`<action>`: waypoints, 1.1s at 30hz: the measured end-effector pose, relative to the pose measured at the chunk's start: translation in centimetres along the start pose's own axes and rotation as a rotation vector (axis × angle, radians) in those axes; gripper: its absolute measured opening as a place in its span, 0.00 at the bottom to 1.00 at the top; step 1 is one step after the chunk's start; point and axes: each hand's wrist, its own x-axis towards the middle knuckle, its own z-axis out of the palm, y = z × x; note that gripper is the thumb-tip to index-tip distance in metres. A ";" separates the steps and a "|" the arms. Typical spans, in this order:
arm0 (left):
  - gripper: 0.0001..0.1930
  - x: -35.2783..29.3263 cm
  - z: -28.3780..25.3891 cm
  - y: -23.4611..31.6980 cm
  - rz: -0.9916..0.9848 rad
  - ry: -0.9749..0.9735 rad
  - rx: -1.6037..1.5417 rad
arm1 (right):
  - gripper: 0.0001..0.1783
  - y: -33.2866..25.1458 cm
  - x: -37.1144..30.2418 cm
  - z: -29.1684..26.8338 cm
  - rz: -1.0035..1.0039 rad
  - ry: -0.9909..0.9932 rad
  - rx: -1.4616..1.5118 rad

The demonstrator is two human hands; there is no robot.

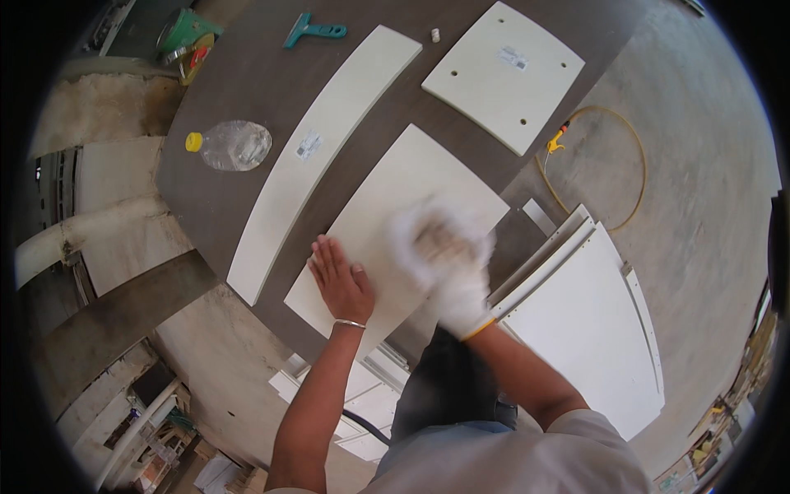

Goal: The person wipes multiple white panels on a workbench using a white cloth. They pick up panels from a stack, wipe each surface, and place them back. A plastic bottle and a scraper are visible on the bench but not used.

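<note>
A smooth grey concrete floor (691, 165) spread across the right side under pale, even light. A broad, flat-topped dark brown table (210, 206) filled the upper middle. Blotchy beige floor (222, 337) showed at the lower left. Along the right rim lay a cluttered strip of brown and pale materials (745, 370), too small to tell apart.

on the table (218, 210) lay the near panel (372, 216), left hand (341, 284) upon it, right hand (455, 267) over it; strip (304, 173) to its left, bottle (237, 146) further left, far panel (504, 86) behind and to the right!
</note>
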 end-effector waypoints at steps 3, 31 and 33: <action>0.38 0.2 -0.2 -0.1 0.055 -0.052 0.017 | 0.33 4.9 4.1 -0.6 0.113 0.229 -0.154; 0.38 0.5 0.2 1.5 -0.087 -0.029 0.122 | 0.38 1.5 6.2 -1.5 0.200 0.299 -0.267; 0.38 0.5 0.3 1.5 -0.109 -0.055 0.154 | 0.38 -3.2 6.7 -2.1 0.264 -0.338 -0.068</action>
